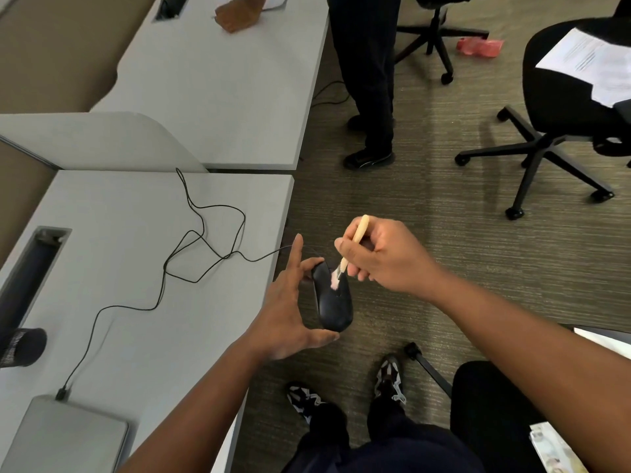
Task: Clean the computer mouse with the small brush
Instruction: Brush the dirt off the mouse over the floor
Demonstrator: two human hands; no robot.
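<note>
A black wired computer mouse (333, 303) is held in the air just off the right edge of the grey desk (136, 268). My left hand (286, 312) holds it between the thumb at its near end and the fingers at its far end. My right hand (379, 257) pinches a small brush (355, 244) with a pale wooden handle. Its pinkish bristles touch the top of the mouse near the scroll wheel. The mouse's black cable (191, 254) loops across the desk to a closed grey laptop (65, 438).
A dark cylinder (22, 346) lies at the desk's left edge beside a cable slot (30, 274). Another person stands ahead by a second desk (222, 83). Black office chairs (563, 131) stand to the right, one with papers (594, 63). My feet are on the carpet below.
</note>
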